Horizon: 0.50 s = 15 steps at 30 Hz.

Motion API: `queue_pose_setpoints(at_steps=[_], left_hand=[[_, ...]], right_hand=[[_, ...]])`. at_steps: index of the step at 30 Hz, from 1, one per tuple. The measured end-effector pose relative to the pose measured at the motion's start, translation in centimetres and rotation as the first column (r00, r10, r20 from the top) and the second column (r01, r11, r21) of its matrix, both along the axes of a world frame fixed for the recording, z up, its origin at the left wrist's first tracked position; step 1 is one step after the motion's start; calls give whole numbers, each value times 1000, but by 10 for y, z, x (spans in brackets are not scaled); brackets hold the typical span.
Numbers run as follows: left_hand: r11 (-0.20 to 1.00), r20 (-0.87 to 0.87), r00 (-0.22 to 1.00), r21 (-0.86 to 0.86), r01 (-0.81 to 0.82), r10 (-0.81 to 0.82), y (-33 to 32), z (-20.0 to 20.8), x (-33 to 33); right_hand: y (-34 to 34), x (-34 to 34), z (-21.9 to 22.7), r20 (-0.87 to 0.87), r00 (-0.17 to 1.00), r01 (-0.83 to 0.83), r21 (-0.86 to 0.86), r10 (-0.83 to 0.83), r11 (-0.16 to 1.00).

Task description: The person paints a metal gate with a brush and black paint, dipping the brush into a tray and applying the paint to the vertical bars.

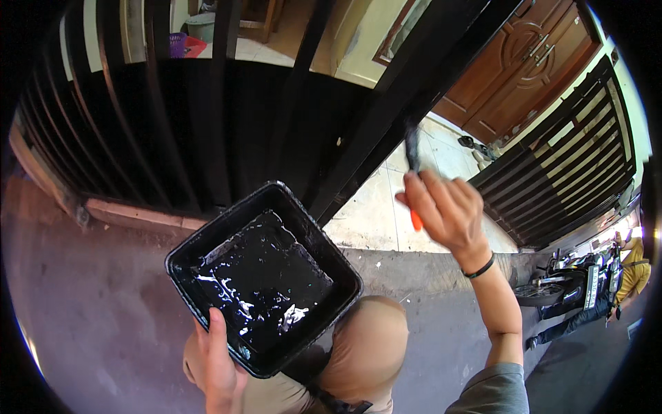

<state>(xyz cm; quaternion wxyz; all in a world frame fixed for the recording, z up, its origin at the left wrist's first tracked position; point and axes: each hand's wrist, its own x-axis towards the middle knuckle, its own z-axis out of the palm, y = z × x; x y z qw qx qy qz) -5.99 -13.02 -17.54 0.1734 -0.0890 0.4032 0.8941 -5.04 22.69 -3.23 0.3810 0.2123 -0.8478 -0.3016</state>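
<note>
My left hand (219,366) grips the near left side of a square black tray (345,286), its thumb up over the rim. Glossy black paint (269,269) covers the tray's bottom, and the tray is tilted above my knees. Raised to the right, my right hand (445,210) is closed on a paintbrush (413,153); a bit of its orange handle shows below the fingers. The brush's dark head is blurred and points up at the edge of a black metal gate (376,117). Whether its bristles touch the gate I cannot tell.
Vertical bars of the gate fill the upper left. Past its edge lie a pale tiled floor (365,214), wooden double doors (517,62) and another black gate panel (572,165). At the far right, a person in yellow (633,265) is by a motorcycle (562,283).
</note>
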Motion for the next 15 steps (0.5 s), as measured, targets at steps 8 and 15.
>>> queue_pose_setpoints(at_steps=[8, 15], left_hand=[[997, 21, 998, 39, 63, -64, -6, -5, -7], [998, 14, 999, 53, 43, -44, -5, -5, -6]], right_hand=[[1, -15, 64, -93, 994, -10, -602, -58, 799], [-8, -4, 69, -140, 989, 56, 79, -45, 995]])
